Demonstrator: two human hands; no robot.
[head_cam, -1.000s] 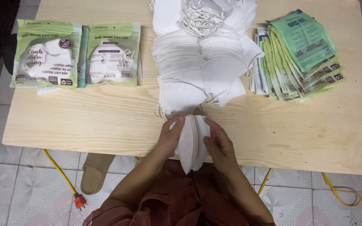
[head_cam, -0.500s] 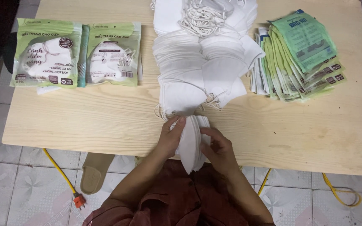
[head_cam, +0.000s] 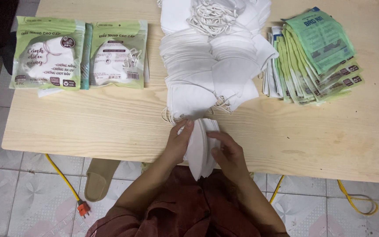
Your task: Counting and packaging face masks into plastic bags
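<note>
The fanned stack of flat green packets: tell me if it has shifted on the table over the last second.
No. The stack of flat green packets lies in the same place by the table's right edge.

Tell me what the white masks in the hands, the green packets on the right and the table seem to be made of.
Masks, held between left hand and right hand: likely soft non-woven fabric, matte white, folded flat.
Green packets: probably plastic film, slightly glossy, thin and fanned out.
Table: pale wood or wood-look laminate, with visible grain lines.
</note>
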